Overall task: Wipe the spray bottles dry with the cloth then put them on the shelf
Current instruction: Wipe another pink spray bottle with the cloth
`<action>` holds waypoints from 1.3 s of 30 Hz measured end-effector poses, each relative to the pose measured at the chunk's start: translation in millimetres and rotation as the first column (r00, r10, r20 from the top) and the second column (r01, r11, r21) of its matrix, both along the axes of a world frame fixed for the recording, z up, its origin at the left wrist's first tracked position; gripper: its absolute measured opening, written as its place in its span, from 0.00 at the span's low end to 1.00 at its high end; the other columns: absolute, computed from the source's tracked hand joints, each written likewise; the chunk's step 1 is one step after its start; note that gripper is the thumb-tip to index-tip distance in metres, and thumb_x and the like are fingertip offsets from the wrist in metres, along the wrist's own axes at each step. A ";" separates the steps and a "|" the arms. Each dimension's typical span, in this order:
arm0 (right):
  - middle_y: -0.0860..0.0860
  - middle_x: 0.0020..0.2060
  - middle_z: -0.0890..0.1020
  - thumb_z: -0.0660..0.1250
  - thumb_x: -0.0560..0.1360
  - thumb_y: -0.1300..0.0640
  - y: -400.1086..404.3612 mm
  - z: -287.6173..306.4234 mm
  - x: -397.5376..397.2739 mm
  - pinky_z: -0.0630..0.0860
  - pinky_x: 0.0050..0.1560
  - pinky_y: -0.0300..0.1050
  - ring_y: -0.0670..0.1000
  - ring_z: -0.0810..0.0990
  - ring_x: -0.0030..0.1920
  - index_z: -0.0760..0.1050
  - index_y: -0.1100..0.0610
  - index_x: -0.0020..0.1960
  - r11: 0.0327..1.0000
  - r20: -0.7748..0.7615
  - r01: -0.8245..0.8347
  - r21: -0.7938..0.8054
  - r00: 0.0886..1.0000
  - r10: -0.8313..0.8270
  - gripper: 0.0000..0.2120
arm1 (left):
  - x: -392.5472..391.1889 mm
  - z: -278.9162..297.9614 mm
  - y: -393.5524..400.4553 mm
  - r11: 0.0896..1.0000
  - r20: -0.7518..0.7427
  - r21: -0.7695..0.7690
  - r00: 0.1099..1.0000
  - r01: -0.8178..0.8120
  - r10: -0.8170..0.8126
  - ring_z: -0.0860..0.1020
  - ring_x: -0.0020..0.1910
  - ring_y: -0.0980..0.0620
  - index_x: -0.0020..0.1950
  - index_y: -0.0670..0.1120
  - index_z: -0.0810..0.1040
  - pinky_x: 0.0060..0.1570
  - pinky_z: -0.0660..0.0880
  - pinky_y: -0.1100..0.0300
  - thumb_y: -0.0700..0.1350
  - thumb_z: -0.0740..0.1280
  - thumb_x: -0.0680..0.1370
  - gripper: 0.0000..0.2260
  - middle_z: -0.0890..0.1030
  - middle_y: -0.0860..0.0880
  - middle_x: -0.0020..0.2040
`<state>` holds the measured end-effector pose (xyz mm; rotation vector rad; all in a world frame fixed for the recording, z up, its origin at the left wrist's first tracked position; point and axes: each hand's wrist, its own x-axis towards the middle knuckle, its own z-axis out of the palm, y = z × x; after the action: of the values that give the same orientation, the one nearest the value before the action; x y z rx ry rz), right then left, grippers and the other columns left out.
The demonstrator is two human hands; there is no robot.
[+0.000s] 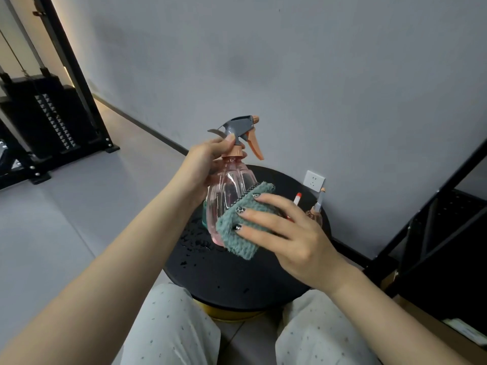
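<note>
A clear pink spray bottle (228, 191) with a grey and orange trigger head is held upright above the round black table (224, 275). My left hand (205, 164) grips its neck just under the trigger. My right hand (284, 233) presses a folded teal cloth (238, 227) against the bottle's lower right side, fingers spread over the cloth. Behind my right hand stand two more spray bottles, one with a red tip (297, 198) and one pink with a grey nozzle (317, 208), both mostly hidden.
Water drops (195, 243) lie on the table's left part. A black metal shelf (445, 227) stands at the right, a wall socket (313, 180) behind the table, and a black gym machine (52, 119) at the far left. My knees are below the table.
</note>
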<state>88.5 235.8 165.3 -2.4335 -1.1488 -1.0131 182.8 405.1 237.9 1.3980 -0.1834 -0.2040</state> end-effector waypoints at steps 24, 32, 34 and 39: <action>0.52 0.61 0.79 0.54 0.80 0.61 12.4 56.0 18.3 0.70 0.62 0.57 0.59 0.71 0.63 0.80 0.57 0.59 0.996 -0.057 0.073 0.057 0.996 -0.070 0.16 | -0.3 34.6 -5.1 0.991 0.071 0.135 0.997 0.022 -0.032 0.77 0.30 0.55 0.46 0.45 0.74 0.32 0.68 0.63 0.48 0.68 0.75 0.07 0.79 0.50 0.37; 0.52 0.60 0.78 0.59 0.75 0.64 18.1 60.2 9.9 0.69 0.64 0.53 0.57 0.70 0.63 0.79 0.58 0.59 0.968 -0.080 0.138 0.211 0.989 -0.124 0.16 | -5.6 49.8 -5.3 0.989 0.143 0.146 0.990 -0.011 -0.010 0.78 0.31 0.54 0.47 0.45 0.74 0.27 0.67 0.65 0.48 0.69 0.74 0.08 0.79 0.51 0.36; 0.51 0.60 0.79 0.61 0.75 0.63 14.7 52.0 1.6 0.69 0.63 0.56 0.58 0.70 0.63 0.80 0.57 0.58 0.988 0.000 0.136 0.080 0.991 -0.136 0.14 | -5.9 53.6 -4.0 0.988 0.143 0.152 0.990 -0.034 0.012 0.77 0.31 0.54 0.47 0.45 0.73 0.29 0.69 0.64 0.47 0.69 0.74 0.08 0.79 0.50 0.39; 0.49 0.59 0.80 0.63 0.75 0.66 8.4 42.5 -5.9 0.64 0.68 0.54 0.56 0.70 0.64 0.81 0.54 0.56 0.986 0.133 0.096 -0.136 0.988 -0.078 0.14 | -5.5 60.6 -2.8 0.985 0.134 0.166 0.991 -0.052 0.029 0.76 0.29 0.55 0.41 0.47 0.72 0.30 0.70 0.63 0.47 0.69 0.74 0.08 0.79 0.51 0.38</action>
<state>82.5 244.2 207.9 -2.5825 -1.2029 -1.1658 177.3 402.4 298.5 1.5837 -0.2504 -0.0954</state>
